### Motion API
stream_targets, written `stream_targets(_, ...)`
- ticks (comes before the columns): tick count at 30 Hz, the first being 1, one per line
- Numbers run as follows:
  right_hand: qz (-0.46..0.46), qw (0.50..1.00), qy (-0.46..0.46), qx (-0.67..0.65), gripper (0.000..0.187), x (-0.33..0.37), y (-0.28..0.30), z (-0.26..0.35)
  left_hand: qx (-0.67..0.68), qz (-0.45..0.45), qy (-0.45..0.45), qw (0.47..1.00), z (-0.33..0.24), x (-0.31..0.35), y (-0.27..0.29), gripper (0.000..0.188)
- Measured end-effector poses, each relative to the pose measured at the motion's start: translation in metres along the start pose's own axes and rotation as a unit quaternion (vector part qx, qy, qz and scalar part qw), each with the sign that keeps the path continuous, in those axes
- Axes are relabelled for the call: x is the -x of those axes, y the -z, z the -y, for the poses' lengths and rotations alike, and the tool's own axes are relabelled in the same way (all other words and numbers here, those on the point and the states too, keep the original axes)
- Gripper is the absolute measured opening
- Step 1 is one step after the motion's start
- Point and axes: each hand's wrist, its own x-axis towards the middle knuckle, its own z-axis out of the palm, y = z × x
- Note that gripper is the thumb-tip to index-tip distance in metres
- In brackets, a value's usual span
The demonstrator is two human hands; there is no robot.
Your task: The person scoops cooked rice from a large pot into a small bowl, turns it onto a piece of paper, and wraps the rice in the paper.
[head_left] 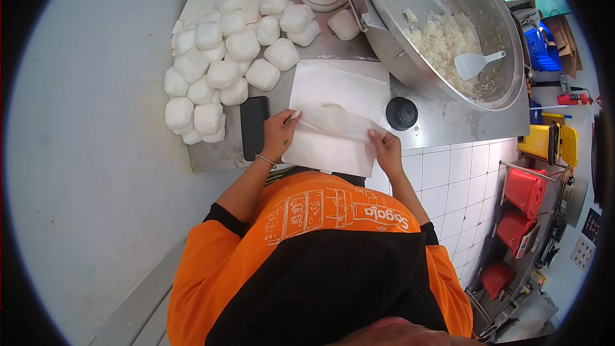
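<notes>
Paper (328, 147) pinched in both hands, at the surface's (467, 125) near edge.
My left hand (280, 136) and right hand (387, 151) each pinch one end of a lifted flap running left to right; the paper's long axis points away from me, its near end overhanging — phone (254, 128) close left, black round thing (402, 113) right, bare surface beyond that.

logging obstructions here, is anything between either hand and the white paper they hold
Nothing visible does: the left hand and right hand grip the white paper directly. The black phone lies to its left, the black round object to its right.
</notes>
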Motion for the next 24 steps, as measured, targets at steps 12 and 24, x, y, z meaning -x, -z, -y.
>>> stream_targets(12,-0.222,0.945,0.15,0.188,0.033,0.01,-0.03,0.021,-0.056,-0.092,0.027,0.994,-0.003,-0.003,-0.002,0.038)
stream_targets(24,-0.189,0.824,0.282,0.454,0.043,-0.031,-0.037,0.037,-0.16,0.033,-0.337,0.927,-0.024,0.02,-0.001,0.021)
